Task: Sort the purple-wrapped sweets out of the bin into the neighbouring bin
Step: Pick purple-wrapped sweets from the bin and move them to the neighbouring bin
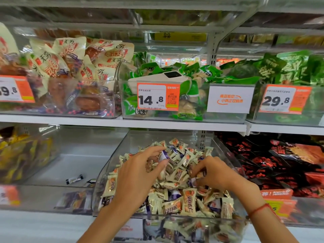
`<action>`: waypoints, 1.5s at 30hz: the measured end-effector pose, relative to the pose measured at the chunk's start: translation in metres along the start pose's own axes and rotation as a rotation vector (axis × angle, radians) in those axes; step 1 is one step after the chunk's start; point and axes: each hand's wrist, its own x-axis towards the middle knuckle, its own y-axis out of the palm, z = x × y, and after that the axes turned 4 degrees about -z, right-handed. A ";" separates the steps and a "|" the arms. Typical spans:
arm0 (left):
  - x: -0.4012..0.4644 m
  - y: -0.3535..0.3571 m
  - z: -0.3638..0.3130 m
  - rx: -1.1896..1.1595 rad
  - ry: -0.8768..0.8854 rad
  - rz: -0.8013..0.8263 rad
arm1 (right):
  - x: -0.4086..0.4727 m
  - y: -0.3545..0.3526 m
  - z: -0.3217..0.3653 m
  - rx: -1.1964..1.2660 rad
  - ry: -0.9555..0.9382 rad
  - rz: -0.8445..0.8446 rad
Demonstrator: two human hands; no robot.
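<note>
Head camera, shop shelf: a person's two bare hands work inside a clear plastic bin (112, 165) heaped with small wrapped sweets, most in cream wrappers (188, 199) with orange print, and a few purple-and-white ones mixed through the pile. The left hand (138, 174) hangs over the heap with thumb and fingers curled, pinching a purple-wrapped sweet (164, 155) lifted just clear of the others. The right hand (213, 171) reaches into the pile on the right side of the bin, fingers bent down among the wrappers; its fingertips close around something with a purple edge, though what exactly it grips cannot be made out. A red string (258, 209) circles the right wrist.

Just to the left stands a second clear bin (57, 148), touching the first. On its floor lie a purple-and-white sweet (74, 179) and another (91, 181) close against the dividing wall, with more purple wrappers (75, 200) blurred behind its front panel.

Further left sit yellow packets (19, 155); to the right, black-and-red bags (280, 160). On the shelf above, clear bins hold cream-and-red snack packs (70, 55) and green packets (192, 71), with a white handheld device (164, 77) resting on the green ones. Orange price tags read 14.8 (157, 97) and 29.8 (284, 99).
</note>
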 end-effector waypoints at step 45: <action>0.008 0.006 0.058 0.380 0.116 0.432 | 0.091 0.027 0.028 -0.340 -0.032 -0.028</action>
